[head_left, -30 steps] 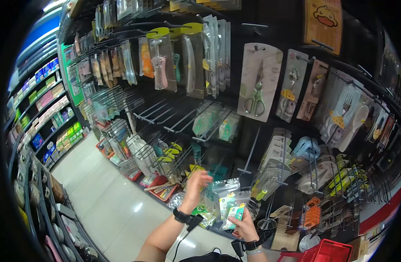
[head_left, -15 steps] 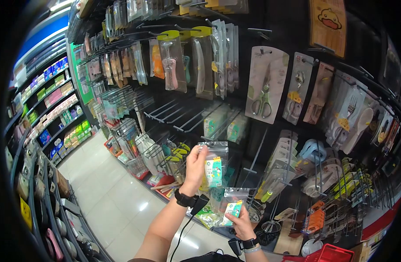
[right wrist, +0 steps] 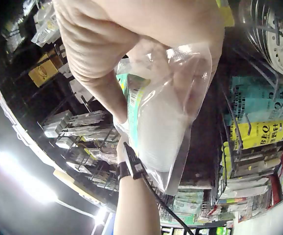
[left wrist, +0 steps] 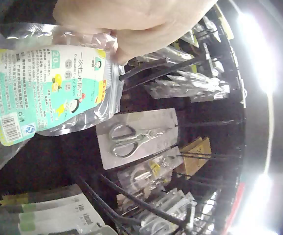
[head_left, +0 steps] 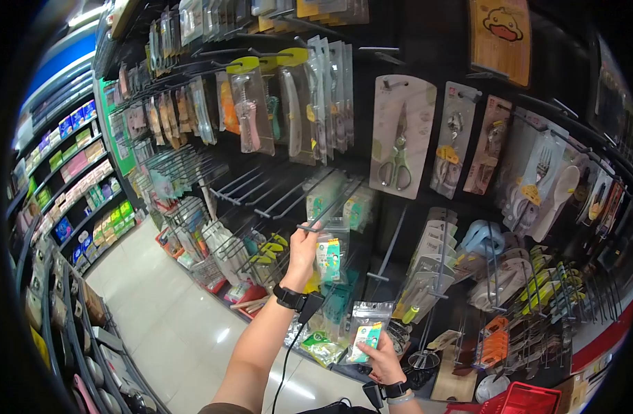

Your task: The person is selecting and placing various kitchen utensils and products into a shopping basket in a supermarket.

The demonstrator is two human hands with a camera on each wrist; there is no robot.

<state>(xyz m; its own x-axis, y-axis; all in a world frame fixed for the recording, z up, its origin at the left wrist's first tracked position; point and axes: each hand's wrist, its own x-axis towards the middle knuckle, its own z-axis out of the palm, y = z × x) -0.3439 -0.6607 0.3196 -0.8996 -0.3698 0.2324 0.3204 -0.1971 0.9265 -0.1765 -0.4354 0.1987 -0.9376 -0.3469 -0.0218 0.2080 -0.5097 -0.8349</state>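
My left hand (head_left: 302, 258) pinches the top of a clear zip bag of disposable spoons (head_left: 328, 261), raised at the front end of a display hook (head_left: 323, 203). In the left wrist view its teal and white label (left wrist: 48, 93) faces the camera, and the bag's top edge lies right by a hook. Lower and to the right, my right hand (head_left: 384, 360) holds a second spoon bag (head_left: 367, 334), thumb across its label. The right wrist view shows the pale contents through that bag's clear plastic (right wrist: 161, 132). Similar bags (head_left: 358, 210) hang farther back on the hooks.
Carded scissors (head_left: 399, 165) hang to the right of the hooks, and packaged peelers (head_left: 440, 255) below them. Bare hook ends jut forward at left of my left hand. A red basket (head_left: 530, 399) stands at lower right; tiled floor (head_left: 164, 310) lies at left.
My left hand took one spoon bag from beside the right hand and raised it up and left to the hook end. The right hand keeps its bag low.
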